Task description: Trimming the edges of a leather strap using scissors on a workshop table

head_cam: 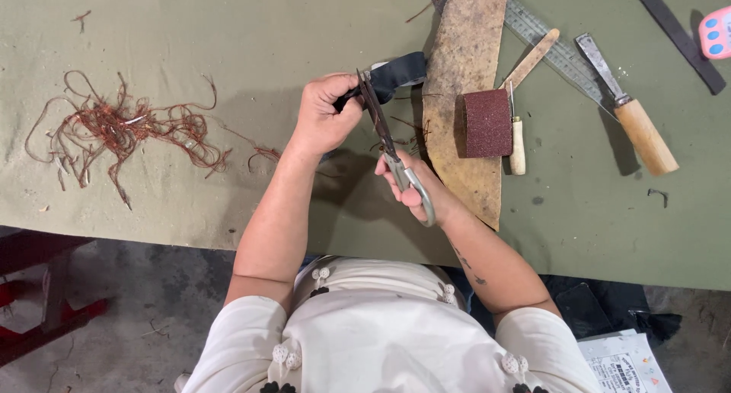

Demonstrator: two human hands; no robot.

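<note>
Overhead, left hand (pixel 326 115) pinching a dark strap piece (pixel 392 75) above the green table (pixel 228 73), right hand (pixel 415 187) closed around scissors (pixel 384 138) with blades meeting the strap, tan leather slab (pixel 464 35) and maroon block (pixel 487 123) just beside, reddish thread tangle (pixel 122 130) well apart at left.

Only two such things in view. Near the lower right corner, below the edge of the green table (pixel 228 210), on the floor: white printed sheet or flat package (pixel 626 362), rectangular, lying tilted, with dark lettering and small red marks. At the far right edge of that table, near the top: pink device (pixel 716 32) with blue buttons, cut off by the frame; screen not visible.
</note>
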